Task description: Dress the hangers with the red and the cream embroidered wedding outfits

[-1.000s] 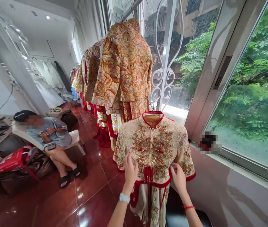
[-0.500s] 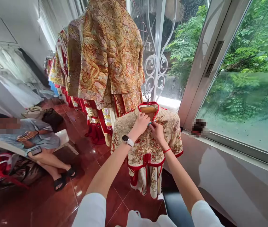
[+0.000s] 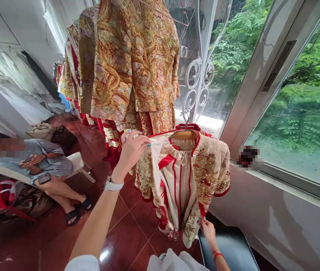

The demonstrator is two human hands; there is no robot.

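A cream jacket (image 3: 212,165) with gold beadwork and red trim hangs on a wooden hanger (image 3: 185,134) in front of me, its front spread apart. My left hand (image 3: 133,148) is closed on the jacket's left-side front edge near the collar, pulling it outward. Lower down, my right hand (image 3: 208,231) pinches the bottom corner of the other front edge. Between the two edges shows a pale skirt (image 3: 177,188) with red piping and a gathered drawstring top, hanging inside the jacket.
Gold embroidered jackets (image 3: 151,56) hang on a rack behind. A black seat (image 3: 227,248) stands at lower right, beneath a window (image 3: 298,124). At left a person (image 3: 47,158) sits on a white chair with a phone. White gowns (image 3: 16,82) hang farther back.
Both hands have left the collar. The left moved out to the left with one front edge, the right down to the hem. The jacket, closed before, now opens onto the skirt inside.
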